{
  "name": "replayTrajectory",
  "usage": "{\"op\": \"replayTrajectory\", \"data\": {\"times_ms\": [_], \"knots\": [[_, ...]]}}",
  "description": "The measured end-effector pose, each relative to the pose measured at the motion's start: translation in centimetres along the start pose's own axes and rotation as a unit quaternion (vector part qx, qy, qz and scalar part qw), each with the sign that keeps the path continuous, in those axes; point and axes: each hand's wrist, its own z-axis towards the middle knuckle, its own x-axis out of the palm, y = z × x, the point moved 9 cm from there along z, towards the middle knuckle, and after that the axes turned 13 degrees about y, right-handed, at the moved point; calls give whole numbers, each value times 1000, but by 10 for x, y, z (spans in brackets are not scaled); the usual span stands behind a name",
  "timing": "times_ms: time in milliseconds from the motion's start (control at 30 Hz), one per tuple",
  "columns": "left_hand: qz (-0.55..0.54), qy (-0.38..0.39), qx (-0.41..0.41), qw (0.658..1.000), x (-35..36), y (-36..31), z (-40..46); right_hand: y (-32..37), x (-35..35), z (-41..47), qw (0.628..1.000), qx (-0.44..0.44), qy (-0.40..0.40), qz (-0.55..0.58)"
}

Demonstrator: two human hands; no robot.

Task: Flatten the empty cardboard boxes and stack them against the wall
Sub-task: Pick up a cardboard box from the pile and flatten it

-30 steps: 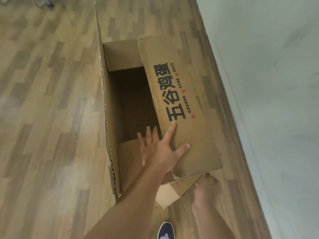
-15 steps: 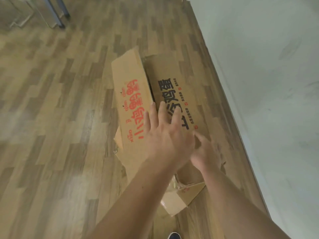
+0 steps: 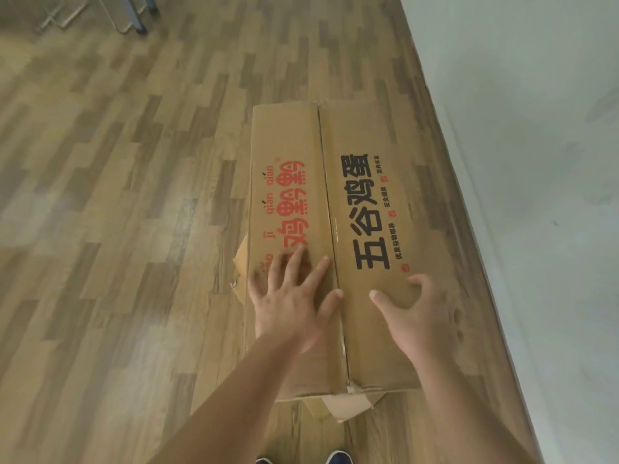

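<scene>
Brown cardboard box (image 3: pixel 355 209) with red and black print lies on the wooden floor (image 3: pixel 100 229) beside the pale wall (image 3: pixel 536 128). Your left hand (image 3: pixel 291 306) presses it flat, fingers spread; your right hand (image 3: pixel 425 316) rests loosely curved, grasping nothing.

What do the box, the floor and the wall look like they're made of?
Box: brown corrugated cardboard, matte, printed in red and black; torn flap edges at the near end suggest it. Floor: wood-look planks in mixed brown tones with a soft sheen; whether laminate, vinyl or real wood cannot be told. Wall: smooth pale surface, probably painted plaster, faintly scuffed.
</scene>
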Motion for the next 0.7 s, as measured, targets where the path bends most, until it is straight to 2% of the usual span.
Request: {"op": "replayTrajectory", "data": {"times_ms": [100,167,233,300,333,467,567,700], "knots": [[-115,-44,-43,991,-28,38,20,22,-18,26,998,-15,9,52],[-257,-31,-95,961,-34,65,40,44,-29,46,996,-35,28,77],[-429,-34,-152,890,-36,89,55,66,-31,66,995,-46,57,64],[-553,-9,-169,816,-32,95,68,76,-31,83,994,-33,85,60],[-578,22,-159,800,-30,94,75,80,-33,89,992,-31,95,70],[-599,113,-136,781,-21,85,86,75,-32,104,981,-22,158,109],[-607,110,-131,776,-14,85,84,68,-22,110,975,-23,180,124],[-624,90,-127,766,-12,83,71,62,-21,103,977,-34,172,124]]}}
